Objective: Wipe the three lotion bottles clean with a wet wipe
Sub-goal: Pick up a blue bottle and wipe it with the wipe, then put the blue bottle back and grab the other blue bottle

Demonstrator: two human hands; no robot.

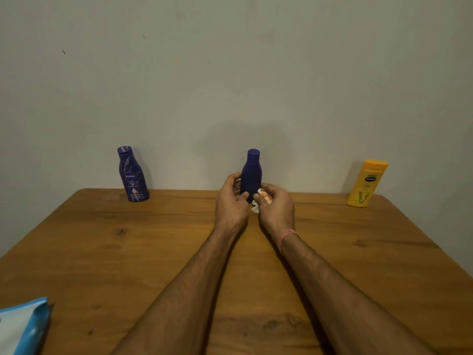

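A plain dark blue lotion bottle (251, 172) is upright in the middle, near the table's far edge. My left hand (231, 201) grips its lower body from the left. My right hand (275, 203) holds a crumpled white wet wipe (258, 197) against the bottle's lower right side. A second dark blue bottle with a Nivea label (133, 175) stands at the far left by the wall. A yellow lotion bottle (366, 184) stands at the far right corner.
The wooden table (128, 252) stands against a plain wall. A blue and white wipes pack (21, 326) lies at the near left edge.
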